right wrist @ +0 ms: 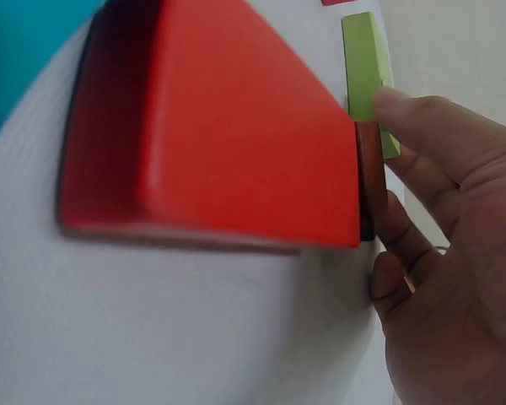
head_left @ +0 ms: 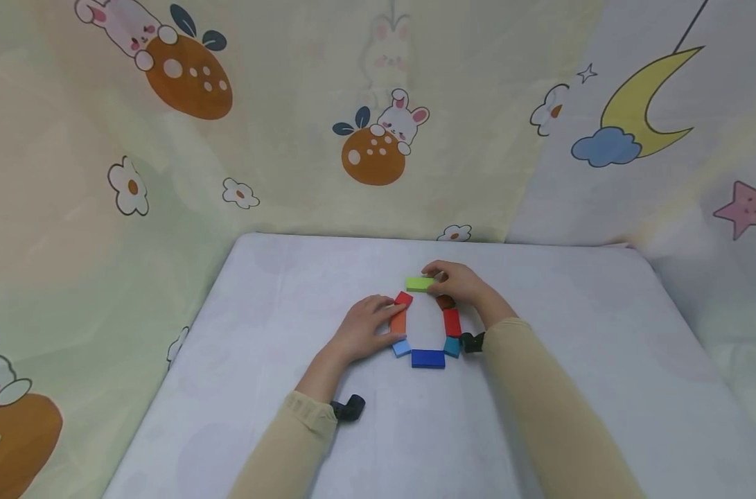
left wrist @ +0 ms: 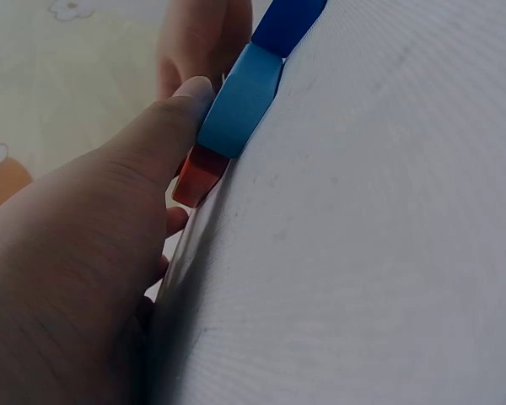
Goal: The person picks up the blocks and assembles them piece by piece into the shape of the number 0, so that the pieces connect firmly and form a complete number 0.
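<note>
Wooden blocks form a ring on the white-covered table. At its far side lies a light green block, pinched between thumb and fingers of my right hand. A brown block sits just below those fingers, then a red block and a teal block. My left hand rests along the ring's left side, fingers across an orange block and near a small red block. Its thumb touches the light blue block. A dark blue block closes the near side.
The table has its far edge against a cartoon-printed cloth backdrop. Black wrist cameras sit at both cuffs; the right one is close to the teal and red blocks.
</note>
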A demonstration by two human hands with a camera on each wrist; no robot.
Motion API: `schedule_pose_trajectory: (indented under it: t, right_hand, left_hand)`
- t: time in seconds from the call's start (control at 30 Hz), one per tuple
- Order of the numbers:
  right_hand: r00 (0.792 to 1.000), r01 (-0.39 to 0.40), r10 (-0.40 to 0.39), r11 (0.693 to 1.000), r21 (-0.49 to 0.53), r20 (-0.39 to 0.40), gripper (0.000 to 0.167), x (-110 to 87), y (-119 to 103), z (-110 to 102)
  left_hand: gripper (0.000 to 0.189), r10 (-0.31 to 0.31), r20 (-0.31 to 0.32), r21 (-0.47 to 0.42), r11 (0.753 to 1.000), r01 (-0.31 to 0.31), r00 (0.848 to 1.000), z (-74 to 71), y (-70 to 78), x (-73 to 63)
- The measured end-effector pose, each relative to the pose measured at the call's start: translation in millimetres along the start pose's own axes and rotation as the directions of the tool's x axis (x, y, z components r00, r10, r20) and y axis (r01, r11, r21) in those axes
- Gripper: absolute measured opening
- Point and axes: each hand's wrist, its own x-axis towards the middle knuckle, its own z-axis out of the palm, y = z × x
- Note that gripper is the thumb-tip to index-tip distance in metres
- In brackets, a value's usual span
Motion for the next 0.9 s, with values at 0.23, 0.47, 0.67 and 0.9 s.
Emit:
schedule_pose_trajectory:
  t: [0.23,0.47,0.67,0.9]
  right_hand:
    - [1.000,0.017,-0.018,0.999,-0.029,-0.004,0.041,-5.0,4.2,-4.4]
    - [1.000,0.021,-0.022,0.999,-0.034,-0.010,0.038,-10.2,8.4,-5.7]
    - [1.000,0.019,-0.019,1.000,-0.014,-0.013,0.036,-10.2,12.6,-3.5]
    - [1.000,0.019,-0.019,1.000,-0.004,-0.001,0.035,-10.2,13.3,-2.1]
  left_hand:
    - [0.068,-0.010,0.015,-0.011,1.000,0.011,1.000,-0.2,0.6,0.0]
    - [0.066,0.002,-0.001,-0.001,1.000,-0.002,1.000,0.5,-2.2,1.6]
    - [0.066,0.008,-0.006,-0.011,1.000,-0.008,1.000,1.1,-3.3,1.0]
    - [0.067,0.012,-0.008,-0.015,1.000,-0.012,1.000,1.4,-3.2,0.9]
